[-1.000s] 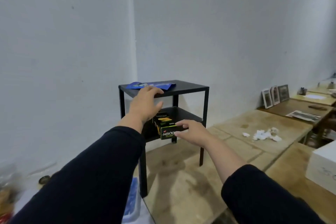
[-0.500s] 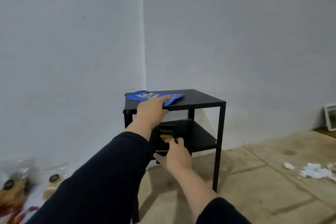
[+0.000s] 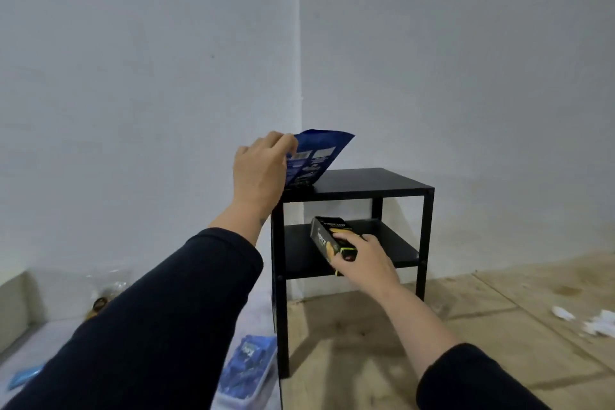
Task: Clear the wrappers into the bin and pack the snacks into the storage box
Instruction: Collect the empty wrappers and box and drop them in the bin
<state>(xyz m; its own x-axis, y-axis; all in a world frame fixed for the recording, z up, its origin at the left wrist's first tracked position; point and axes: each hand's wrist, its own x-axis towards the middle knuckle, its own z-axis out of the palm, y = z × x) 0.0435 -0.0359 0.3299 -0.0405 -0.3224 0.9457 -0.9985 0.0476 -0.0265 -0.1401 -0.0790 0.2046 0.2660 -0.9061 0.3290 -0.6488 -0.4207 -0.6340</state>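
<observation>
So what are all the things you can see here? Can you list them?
blue wrapper: 1, blue, lifted off the table top, pinched by the left hand
black snack box: 1, black with yellow, at the lower shelf, held by the right hand
black side table: 1, black, in the wall corner
blue snack packs: a few, blue, in a clear tub, bottom left
white paper scraps: several, white, on the wooden floor, right
hands: left hand, right hand, dark sleeves

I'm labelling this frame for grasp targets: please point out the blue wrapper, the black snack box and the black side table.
blue wrapper (image 3: pixel 317 156): head view, printed back face, mid-sheet.
black snack box (image 3: pixel 324 234): head view, side panel near its upper end.
black side table (image 3: pixel 366 181): head view, bare top surface.
</observation>
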